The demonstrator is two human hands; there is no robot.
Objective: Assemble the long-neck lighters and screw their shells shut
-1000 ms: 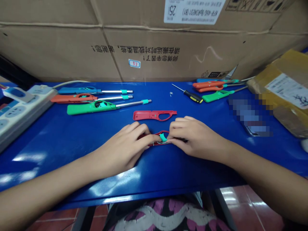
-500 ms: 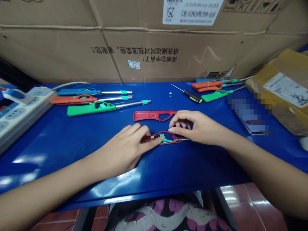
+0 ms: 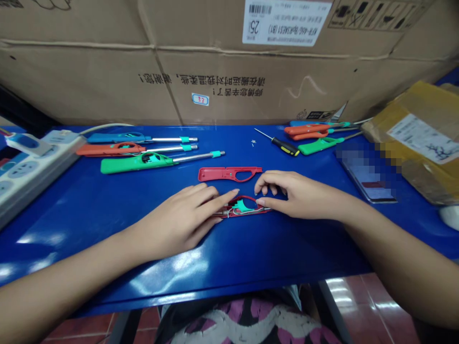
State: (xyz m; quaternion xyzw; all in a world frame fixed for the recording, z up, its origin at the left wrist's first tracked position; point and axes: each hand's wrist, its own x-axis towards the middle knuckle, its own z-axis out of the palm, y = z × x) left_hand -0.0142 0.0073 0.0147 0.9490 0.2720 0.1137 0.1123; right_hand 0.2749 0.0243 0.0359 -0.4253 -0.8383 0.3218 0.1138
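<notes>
The opened red lighter lies in front of me with a turquoise trigger and thin wires showing inside. My left hand grips its handle end, thumb on the near side and index finger stretched over the far side. Most of the handle is hidden under that hand. At the nozzle end is my right hand, fingers curled and thumb apart from them; the thumb tip touches or hovers just over the lighter's edge. Just beyond lies the loose red cover half, inner side up.
Blue, orange and green lighters lie at the left beside a white power strip. At the right are a screwdriver, lighter cover halves, a phone and a taped package. A cardboard box stands behind.
My left index finger has lifted off the turquoise trigger and now points over the lighter's far edge. The right thumb has shifted slightly toward me, away from the curled fingers.
</notes>
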